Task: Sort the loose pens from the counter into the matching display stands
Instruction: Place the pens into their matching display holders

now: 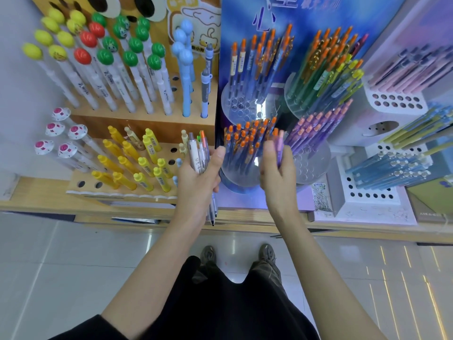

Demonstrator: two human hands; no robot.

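Note:
My left hand [199,179] grips a bundle of several loose pens [199,153], white, clear and orange-topped, their tips sticking out below my palm. My right hand [277,173] pinches a purple pen [280,147] with an orange cap, held upright just left of the round clear stand of purple pens [311,136]. Between my hands stands the round stand of blue pens with orange caps [247,146].
A wooden stand [122,191] at the left holds yellow pens [137,163], with white ball-topped pens [105,69] behind. Green and yellow pens [331,74] and a white holed block [392,101] stand at the right. The counter edge [147,218] runs below my wrists.

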